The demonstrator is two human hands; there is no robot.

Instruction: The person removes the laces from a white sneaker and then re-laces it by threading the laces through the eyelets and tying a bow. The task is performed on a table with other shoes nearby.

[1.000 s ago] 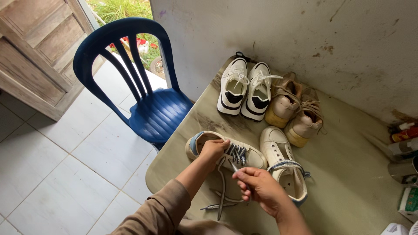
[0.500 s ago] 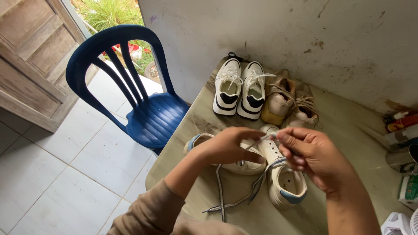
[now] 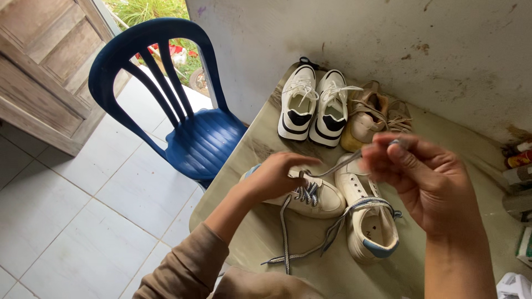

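- Cream sneaker (image 3: 316, 195) with a light-blue heel patch: lies on its sole near the front-left edge of the table (image 3: 460, 232), toe pointing right, heel toward the blue chair.
- Lace (image 3: 332, 166): grey-and-white, threaded through the sneaker's eyelets; one strand runs taut from the eyelets up and right to your right hand. Other lengths trail loose off the shoe toward you, crossing on the tabletop (image 3: 285, 252).
- Your left hand (image 3: 277, 176): rests on top of the sneaker at its opening, fingers curled down and pressing on the shoe. Whether they pinch anything, you cannot tell from this view.
- Your right hand (image 3: 426, 180): raised above the table, well clear of the shoe; thumb and fingertips closed together on the end of the taut lace strand.
- Second cream sneaker (image 3: 368, 221): just beside the first, on its right, touching or nearly so; heel toward you, blue heel tab, grey lace looped loosely across its opening.
- White-and-black sneakers (image 3: 313, 108): a pair, side by side at the table's far edge, white laces in place.
- Tan sneakers (image 3: 371, 119): a pair just right of the white pair, near the wall (image 3: 360, 39); partly hidden by your right hand.
- Blue plastic chair (image 3: 183, 122): stands on the tiled floor (image 3: 83, 221), against the table's left side.
- Bottles and a can (image 3: 518, 177): at the right edge, cut off by the frame.
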